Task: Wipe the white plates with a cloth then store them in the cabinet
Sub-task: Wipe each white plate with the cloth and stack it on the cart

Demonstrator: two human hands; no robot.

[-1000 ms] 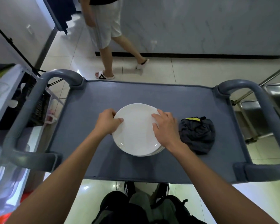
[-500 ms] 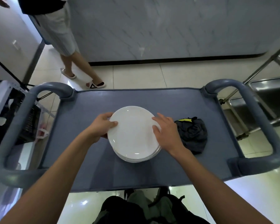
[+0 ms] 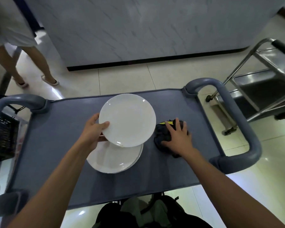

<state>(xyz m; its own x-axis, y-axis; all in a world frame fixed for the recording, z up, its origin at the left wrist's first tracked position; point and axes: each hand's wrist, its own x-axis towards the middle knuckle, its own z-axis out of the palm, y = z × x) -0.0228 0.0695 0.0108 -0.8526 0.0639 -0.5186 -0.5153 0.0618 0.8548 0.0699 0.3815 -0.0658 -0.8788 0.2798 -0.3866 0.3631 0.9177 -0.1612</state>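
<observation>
My left hand (image 3: 93, 133) grips the left rim of a white plate (image 3: 127, 120), thumb on top, and holds it lifted and tilted above a stack of white plates (image 3: 113, 159) on the blue-grey cart top (image 3: 56, 145). To the right of the stack lies a crumpled dark cloth (image 3: 163, 134) with a yellow tag. My right hand (image 3: 177, 137) lies on top of this cloth with fingers spread over it and thumb at its near side. No cabinet is in view.
The cart has thick curved handles at the left (image 3: 15, 102) and right (image 3: 237, 120) ends. A steel trolley (image 3: 262, 89) stands on the tiled floor at the right. A person (image 3: 15, 46) walks at the far left. A dark bag (image 3: 146, 214) sits below the cart's near edge.
My left hand has lifted the top plate off the stack and tilted it. My right hand left the plate and moved right onto the cloth. The other person walked further left.
</observation>
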